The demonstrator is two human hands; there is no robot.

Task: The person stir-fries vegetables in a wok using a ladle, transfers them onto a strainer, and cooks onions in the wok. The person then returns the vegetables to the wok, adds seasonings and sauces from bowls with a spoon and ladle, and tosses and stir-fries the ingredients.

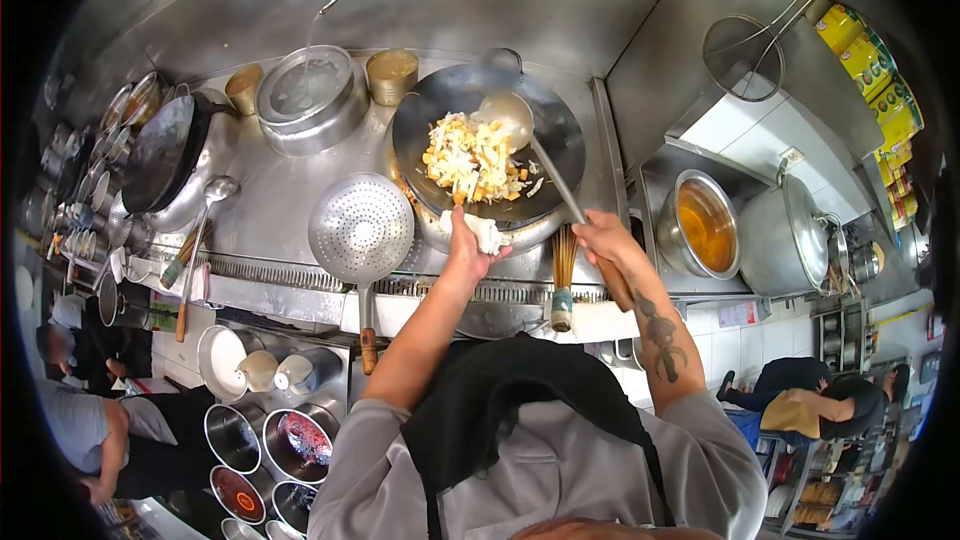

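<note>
A black wok (560,140) sits on the stove, holding a heap of chopped pale and orange food (475,158). At the wok's near rim, my left hand (468,252) is closed on a folded white cloth (485,232); the part of the rim under it is hidden. My right hand (608,240) is wrapped round the wooden handle of a long ladle (558,180). The ladle's bowl rests in the wok against the far right side of the food. A bamboo wok brush (563,285) stands just left of my right hand.
Left of the wok lies a perforated strainer (361,228). Behind it stand a lidded metal pot (308,95) and a tin can (391,77). To the right is a bowl of orange liquid (706,225). Sauce pots (234,437) stand lower left; other people (85,420) are at both sides.
</note>
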